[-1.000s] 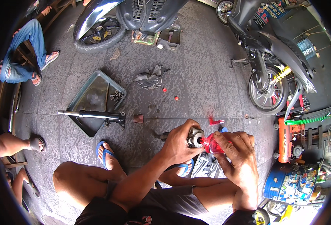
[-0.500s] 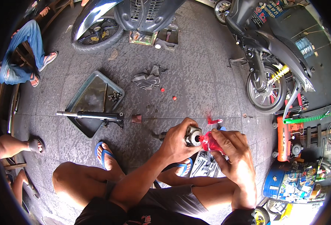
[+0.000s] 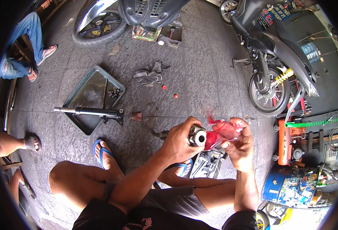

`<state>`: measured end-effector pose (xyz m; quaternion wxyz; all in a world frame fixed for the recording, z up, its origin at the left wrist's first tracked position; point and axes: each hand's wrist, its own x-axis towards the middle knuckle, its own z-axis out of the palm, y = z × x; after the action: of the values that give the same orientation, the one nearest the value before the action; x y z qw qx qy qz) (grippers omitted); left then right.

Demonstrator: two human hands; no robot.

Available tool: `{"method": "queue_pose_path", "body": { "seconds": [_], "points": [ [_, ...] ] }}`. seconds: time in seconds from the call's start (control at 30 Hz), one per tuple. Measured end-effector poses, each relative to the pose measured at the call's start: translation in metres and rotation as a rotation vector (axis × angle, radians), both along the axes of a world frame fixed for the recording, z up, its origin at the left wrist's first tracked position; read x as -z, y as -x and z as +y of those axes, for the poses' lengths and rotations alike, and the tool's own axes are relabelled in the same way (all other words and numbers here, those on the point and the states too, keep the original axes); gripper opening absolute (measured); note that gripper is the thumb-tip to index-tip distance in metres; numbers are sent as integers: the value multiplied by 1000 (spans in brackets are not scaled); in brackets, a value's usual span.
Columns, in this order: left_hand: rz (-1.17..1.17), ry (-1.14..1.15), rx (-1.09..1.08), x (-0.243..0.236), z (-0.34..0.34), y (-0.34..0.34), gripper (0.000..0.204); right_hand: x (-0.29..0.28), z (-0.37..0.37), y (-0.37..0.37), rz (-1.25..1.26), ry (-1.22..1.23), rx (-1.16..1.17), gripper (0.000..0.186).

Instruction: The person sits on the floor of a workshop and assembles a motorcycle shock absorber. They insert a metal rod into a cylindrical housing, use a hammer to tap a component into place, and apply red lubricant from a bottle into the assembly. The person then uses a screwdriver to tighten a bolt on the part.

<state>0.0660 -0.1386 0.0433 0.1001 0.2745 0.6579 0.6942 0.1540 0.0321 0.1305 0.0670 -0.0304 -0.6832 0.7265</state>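
My left hand [image 3: 179, 142] is wrapped round a metal fork tube [image 3: 195, 136], its round open end facing up toward me. Just right of that opening, my right hand [image 3: 241, 148] grips a soft, clear plastic bottle [image 3: 224, 132] streaked with red liquid. The bottle lies tilted on its side, and its mouth cannot be made out. A second fork leg [image 3: 96, 111], silver and black, rests across a grey tray [image 3: 77, 90] on the floor to the left. Small metal parts [image 3: 115, 92] sit inside that tray.
Two small red caps [image 3: 164, 87] and a crumpled grey cloth [image 3: 149, 75] lie on the floor ahead. Motorcycles stand front left and at the right [image 3: 270, 90]. A red-orange tank [image 3: 284, 142] and a blue drum [image 3: 273, 184] are on the right. People sit along the left edge.
The bottle has come away from the tube's opening, up and to the right, and turned on its side. The tube's open end now shows uncovered. My left hand keeps its hold.
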Motion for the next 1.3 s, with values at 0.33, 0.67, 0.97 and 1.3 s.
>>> {"method": "queue_pose_path", "body": {
  "seconds": [0.33,0.67,0.97,1.3],
  "points": [
    [-10,-14,4,-1,-3,0,40,-11,2,-2,88,-52,49,67],
    [1,-29,1,1,0,-2,38,-15,13,-8,134,-54,113,69],
    [-2,-22,-4,1,0,-3,38,-20,21,-8,174,-103,155,69],
    [-8,-28,10,0,-1,-3,38,-22,20,-9,163,-115,158,68]
  ]
}}
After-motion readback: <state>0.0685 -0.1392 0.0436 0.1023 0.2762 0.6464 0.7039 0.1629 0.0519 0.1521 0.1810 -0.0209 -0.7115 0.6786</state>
